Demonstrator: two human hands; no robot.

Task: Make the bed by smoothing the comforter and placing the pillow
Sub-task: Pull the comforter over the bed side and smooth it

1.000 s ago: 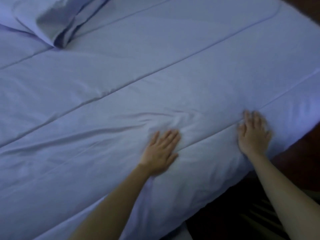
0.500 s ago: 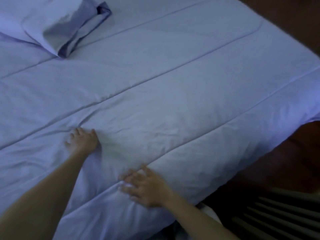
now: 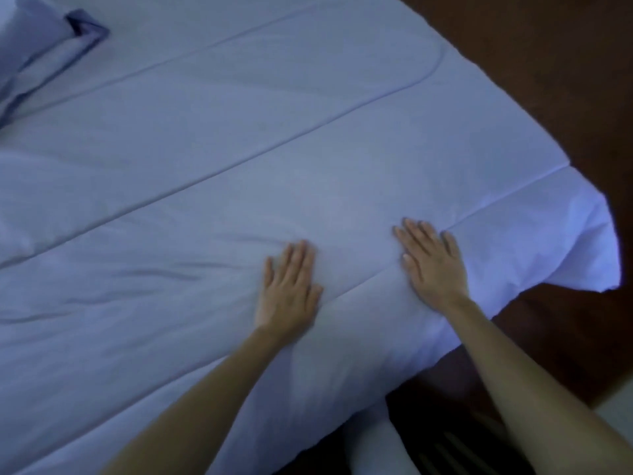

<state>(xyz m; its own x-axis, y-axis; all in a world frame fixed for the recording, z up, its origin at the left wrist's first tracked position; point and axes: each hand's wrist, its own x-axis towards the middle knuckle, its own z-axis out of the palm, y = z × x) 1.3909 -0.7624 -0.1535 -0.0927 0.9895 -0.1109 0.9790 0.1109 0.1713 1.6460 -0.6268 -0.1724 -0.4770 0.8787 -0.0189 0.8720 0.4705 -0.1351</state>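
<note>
A pale blue quilted comforter (image 3: pixel 239 138) covers the bed, with long stitched seams running diagonally. My left hand (image 3: pixel 291 286) lies flat on it, fingers straight, just right of some shallow wrinkles. My right hand (image 3: pixel 433 264) presses flat on the comforter near a seam, close to the bed's near edge. A pillow (image 3: pixel 37 53) in a matching blue case lies at the top left corner, partly cut off by the frame.
Dark brown floor (image 3: pixel 548 80) borders the bed on the right and near side. The comforter's corner (image 3: pixel 589 241) hangs over the right edge. A dark slatted object (image 3: pixel 455 443) sits low beside the bed near my right forearm.
Both hands have swept to the right across the comforter, the left from the wrinkled area at the left, the right from the near edge. The view shifted toward the bed's corner.
</note>
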